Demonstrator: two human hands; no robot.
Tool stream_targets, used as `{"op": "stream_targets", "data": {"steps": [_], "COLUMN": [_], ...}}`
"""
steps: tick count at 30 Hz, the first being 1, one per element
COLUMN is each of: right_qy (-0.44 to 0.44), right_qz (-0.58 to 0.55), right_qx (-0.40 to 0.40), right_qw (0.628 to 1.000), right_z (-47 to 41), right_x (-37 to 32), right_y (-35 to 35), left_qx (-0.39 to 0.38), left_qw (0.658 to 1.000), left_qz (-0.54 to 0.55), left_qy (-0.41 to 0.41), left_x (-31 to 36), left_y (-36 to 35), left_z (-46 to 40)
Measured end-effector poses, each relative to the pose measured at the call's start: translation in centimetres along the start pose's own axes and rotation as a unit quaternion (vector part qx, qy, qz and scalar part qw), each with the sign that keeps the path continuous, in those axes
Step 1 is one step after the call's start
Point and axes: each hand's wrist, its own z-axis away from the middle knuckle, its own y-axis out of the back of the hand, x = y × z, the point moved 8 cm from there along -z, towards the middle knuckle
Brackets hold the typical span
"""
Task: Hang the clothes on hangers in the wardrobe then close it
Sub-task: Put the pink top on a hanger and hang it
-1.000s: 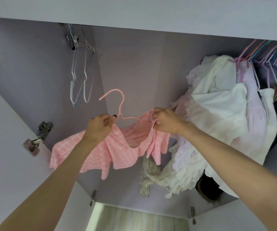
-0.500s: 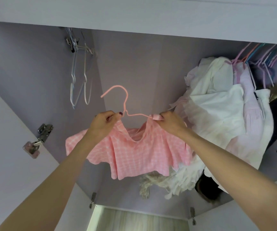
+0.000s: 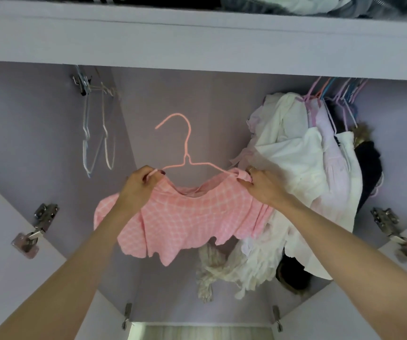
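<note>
Person stands facing the open wardrobe (image 3: 168,99), both arms up. The pink checked top (image 3: 187,224) is on a pink wire hanger (image 3: 187,148), held out in front of the wardrobe's back wall, w/ the hook pointing up, free in the air and not on the rail.

Left hand (image 3: 138,190) is curled round the top's left shoulder; thumb & fingers (image 3: 152,175) pinch the fabric right where the hanger's left arm disappears into it. Dark-painted nail shows at the tip. Right hand (image 3: 263,187) does the same on the other side: fingers (image 3: 245,179) bunched over the top's right shoulder, gripping cloth at the hanger's right end. So the garment sits between the two hands, neckline sagging in the middle below the hanger's twist, hem hanging loose under both wrists. Whether the wire itself is inside either grip, can't tell — fabric covers it.

To the left, up high, empty pale hangers (image 3: 97,143) dangle from the rail near the side wall. To the right, a crowded bunch of white & pale pink clothes (image 3: 303,173) hangs on coloured hangers, just beside the right hand. Door hinges (image 3: 38,224) show on both sides. Shelf (image 3: 197,38) runs across the top w/ dark folded stuff above it.
</note>
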Motion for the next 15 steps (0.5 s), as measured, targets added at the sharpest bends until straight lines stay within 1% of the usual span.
{"op": "stream_targets", "data": {"steps": [2, 4, 7, 9, 12, 15], "right_qy": [-0.02, -0.078, -0.179, -0.235, -0.285, -0.274], "right_qz": [0.026, 0.026, 0.012, 0.01, -0.051, -0.154], "right_qx": [0.007, 0.012, 0.023, 0.01, -0.017, 0.027], "right_qw": [0.999, 0.997, 0.984, 0.972, 0.957, 0.949], "right_z": [0.5, 1.4, 2.9, 4.2, 5.6, 6.3], "right_x": [0.5, 1.5, 3.5, 4.4, 5.8, 6.1], "right_y": [0.4, 1.1, 2.1, 2.5, 2.5, 3.6], "left_qx": [-0.011, -0.021, -0.017, -0.009, 0.008, 0.049], "left_qw": [1.0, 0.999, 0.994, 0.993, 0.983, 0.959], "left_qz": [-0.005, -0.027, -0.096, -0.097, -0.094, -0.096], "left_qy": [0.004, -0.013, -0.042, -0.07, -0.16, -0.263], "left_x": [0.2, 1.1, 2.4, 3.4, 6.4, 10.3], "left_y": [-0.4, -0.5, -0.8, -1.0, -1.2, -0.6], "left_z": [-0.2, -0.3, 0.1, 0.5, 1.2, 2.7]}}
